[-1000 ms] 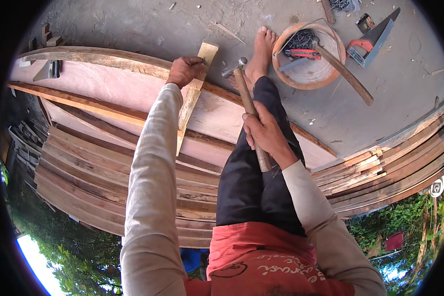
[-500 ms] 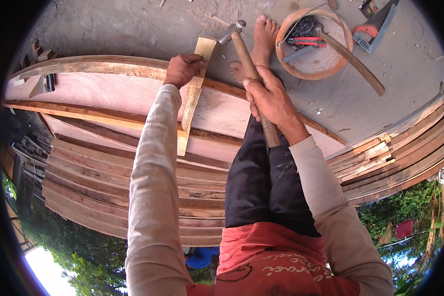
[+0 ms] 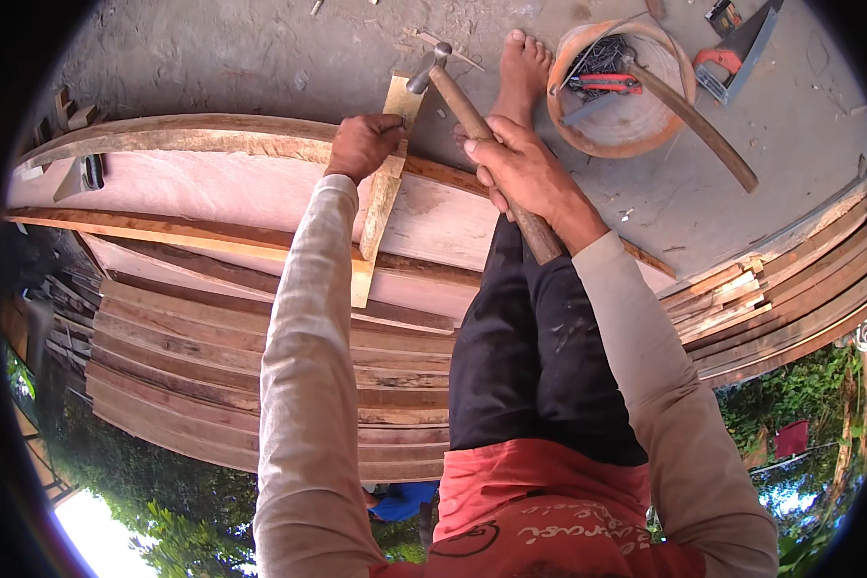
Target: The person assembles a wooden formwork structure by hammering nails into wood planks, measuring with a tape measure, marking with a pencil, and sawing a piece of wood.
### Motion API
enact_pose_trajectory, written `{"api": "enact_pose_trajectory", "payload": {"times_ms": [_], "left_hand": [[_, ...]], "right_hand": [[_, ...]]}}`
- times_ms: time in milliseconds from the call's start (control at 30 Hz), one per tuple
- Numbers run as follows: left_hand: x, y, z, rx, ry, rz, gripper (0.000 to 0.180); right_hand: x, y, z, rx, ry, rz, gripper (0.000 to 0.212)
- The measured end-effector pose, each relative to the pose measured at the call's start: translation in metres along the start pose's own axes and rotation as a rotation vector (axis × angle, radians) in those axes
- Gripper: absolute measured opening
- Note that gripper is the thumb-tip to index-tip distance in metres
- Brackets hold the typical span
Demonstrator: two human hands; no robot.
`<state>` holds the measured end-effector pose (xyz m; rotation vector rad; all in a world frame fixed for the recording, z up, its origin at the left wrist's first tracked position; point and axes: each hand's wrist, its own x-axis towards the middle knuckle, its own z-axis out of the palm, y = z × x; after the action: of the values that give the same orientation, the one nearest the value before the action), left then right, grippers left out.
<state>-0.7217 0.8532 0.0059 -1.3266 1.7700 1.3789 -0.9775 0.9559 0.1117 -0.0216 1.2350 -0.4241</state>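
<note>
My right hand [image 3: 532, 171] is wrapped round the wooden handle of a hammer [image 3: 460, 104]. The metal head hangs just beside the far end of a short wooden crosspiece [image 3: 382, 202]. My left hand [image 3: 364, 146] is closed in a pinch against that crosspiece, near its far end; whatever its fingertips hold is too small and hidden to name. Beneath, the crosspiece lies across the long wooden rails [image 3: 202, 225] of a frame backed by a pale pinkish panel [image 3: 231, 181].
To the right of my bare foot [image 3: 522, 82], a round bowl [image 3: 631, 149] holds nails [image 3: 602, 53], a red utility knife [image 3: 607, 84] and a wooden-handled tool [image 3: 694, 120]. A red-handled saw [image 3: 722, 69] lies beyond. Stacked planks [image 3: 202, 385] lie on the near left, more boards [image 3: 790, 303] at right.
The hammer head has shifted left and slightly nearer the crosspiece, along with my right hand. My left hand stays pinched at nearly the same spot, a little to the right in view.
</note>
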Motion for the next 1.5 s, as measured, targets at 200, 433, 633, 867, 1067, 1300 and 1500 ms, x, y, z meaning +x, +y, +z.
{"api": "enact_pose_trajectory", "payload": {"times_ms": [200,433,633,867,1067,1300,1500], "left_hand": [[0.005,0.016,0.004,0.075,0.010,0.058,0.027],[0.001,0.006,0.004,0.115,0.025,0.072,0.028],[-0.036,0.013,0.011,0.547,0.283,0.183,0.080],[-0.070,0.016,0.021,0.937,-0.040,-0.044,0.128],[-0.082,-0.021,0.070,0.700,0.387,0.057,0.132],[-0.088,-0.023,0.127,0.219,0.764,0.044,0.114],[-0.109,-0.044,0.162,0.215,0.784,-0.092,0.093]], "right_hand": [[-0.010,-0.007,0.015,0.275,0.478,-0.440,0.033],[-0.009,0.020,0.020,0.136,0.055,-0.015,0.045],[-0.034,0.035,0.001,0.343,0.272,-0.055,0.028],[-0.053,0.091,0.051,0.769,0.169,0.231,0.021],[-0.039,0.129,0.096,1.007,0.128,0.341,0.019],[-0.015,0.141,0.088,1.015,0.148,0.330,0.019],[-0.002,0.139,0.087,1.166,0.140,0.304,0.018]]}}
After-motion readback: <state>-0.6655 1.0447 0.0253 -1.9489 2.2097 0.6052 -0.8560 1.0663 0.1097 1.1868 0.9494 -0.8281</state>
